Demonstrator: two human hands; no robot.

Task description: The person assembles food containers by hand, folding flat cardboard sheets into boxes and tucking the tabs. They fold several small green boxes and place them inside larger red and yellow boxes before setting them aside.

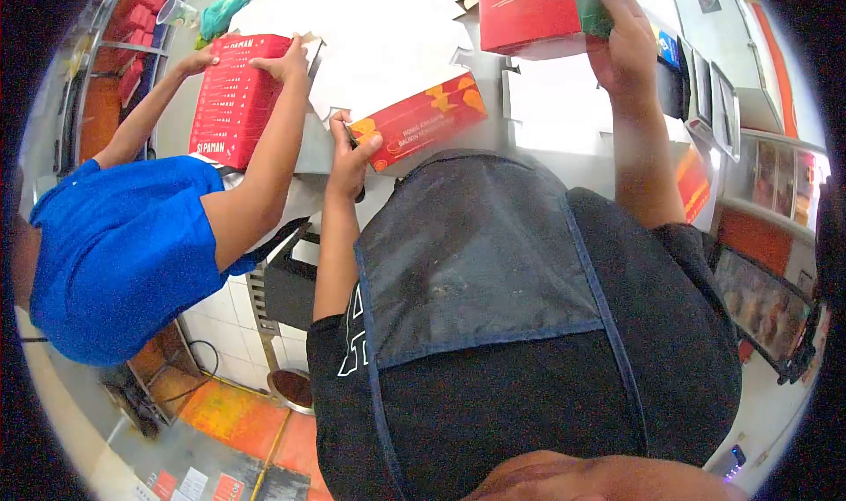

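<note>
A dark apron (476,263) over a black shirt fills the near foreground, seen from above. Past it, the person's left hand (351,153) has its fingers closed around the near end of a long, flat red carton (423,120). The carton lies slanted at the near edge of the grey tabletop (493,140). It carries orange shapes and a line of white writing too small to read.

The right hand (626,47) reaches farther out, fingers clamped on the right side of a red box (529,12) that has a green panel and faint white lettering, also unreadable. The two hands are well apart.

Between them, flat white cardboard blanks (388,34) cover most of the tabletop, leaving only narrow strips of bare surface.

To the left, a co-worker in a blue shirt (123,245) has both hands on a stack of red boxes (231,100) printed "SI PAMAN" in white. The stack is just beside the carton, with a small gap. A clear plastic cup (176,10) and a green cloth (222,10) sit at the far left corner. An orange floor (229,413) shows below the tabletop edge.
</note>
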